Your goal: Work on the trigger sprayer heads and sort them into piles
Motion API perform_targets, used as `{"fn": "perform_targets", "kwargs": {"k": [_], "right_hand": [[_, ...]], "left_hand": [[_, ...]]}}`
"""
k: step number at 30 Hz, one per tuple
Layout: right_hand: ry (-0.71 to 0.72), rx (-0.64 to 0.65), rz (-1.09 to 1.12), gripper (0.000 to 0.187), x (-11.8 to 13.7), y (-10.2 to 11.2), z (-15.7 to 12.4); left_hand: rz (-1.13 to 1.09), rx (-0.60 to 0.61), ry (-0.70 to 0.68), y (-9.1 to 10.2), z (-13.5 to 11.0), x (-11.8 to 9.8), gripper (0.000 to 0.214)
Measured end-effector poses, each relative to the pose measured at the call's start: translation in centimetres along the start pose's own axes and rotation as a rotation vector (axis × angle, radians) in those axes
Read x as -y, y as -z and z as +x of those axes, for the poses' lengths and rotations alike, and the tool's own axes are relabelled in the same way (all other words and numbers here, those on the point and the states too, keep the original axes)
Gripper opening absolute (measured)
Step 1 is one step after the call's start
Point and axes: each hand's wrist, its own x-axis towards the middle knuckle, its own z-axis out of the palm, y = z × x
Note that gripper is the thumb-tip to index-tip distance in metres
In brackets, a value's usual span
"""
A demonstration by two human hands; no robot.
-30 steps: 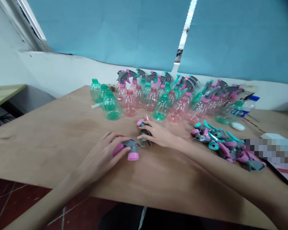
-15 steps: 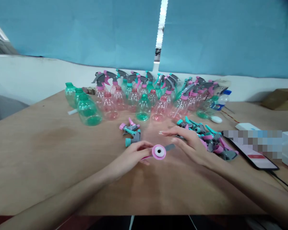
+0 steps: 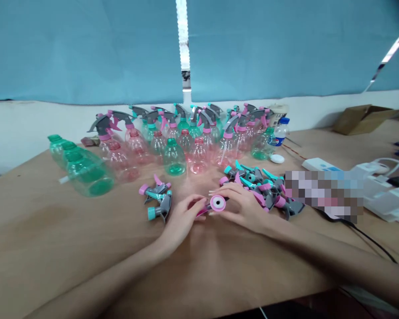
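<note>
A pink-and-grey trigger spray head [image 3: 217, 203] is held between both hands, its round collar and white centre with a dark hole facing me. My left hand [image 3: 183, 216] pinches its pink trigger side. Around the collar and the grey part behind it close the fingers of my right hand [image 3: 244, 207], partly hiding the grey body. Left of my hands lies a small group of loose spray heads [image 3: 159, 199] in pink, teal and grey. A larger heap of them [image 3: 269, 188] lies just beyond my right hand.
Behind stand several pink and green bottles, some topped with spray heads, such as an open green bottle [image 3: 174, 157]. More green bottles [image 3: 89, 175] stand at the left. To the right are a blue-capped bottle [image 3: 281, 133], a white power strip [image 3: 322, 166], a black cable [image 3: 369, 239] and a cardboard box [image 3: 359, 119].
My right hand has come in from the right and closed around the spray head in my left hand. The camera view has turned to the right.
</note>
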Motion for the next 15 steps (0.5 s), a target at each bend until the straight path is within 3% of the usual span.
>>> {"fn": "perform_targets", "kwargs": {"k": [4,8,11,15], "right_hand": [[-0.101,-0.038,-0.039,0.02,-0.7,-0.8,-0.2],[-0.073,0.016,-0.102,0.018,-0.1,-1.4,-0.5],[-0.069,0.051,-0.095,0.025,0.5,-1.8,-0.8],[-0.098,0.046,-0.025,0.032,0.5,-2.1,-1.1]], "left_hand": [[0.233,-0.142,-0.205,0.9,-0.6,0.6,0.023],[0.518,-0.271,-0.315,1.0,-1.1,1.1,0.02],[0.516,-0.35,-0.3,0.9,-1.1,1.4,0.021],[0.33,-0.262,-0.264,0.9,-0.9,1.5,0.022]]}}
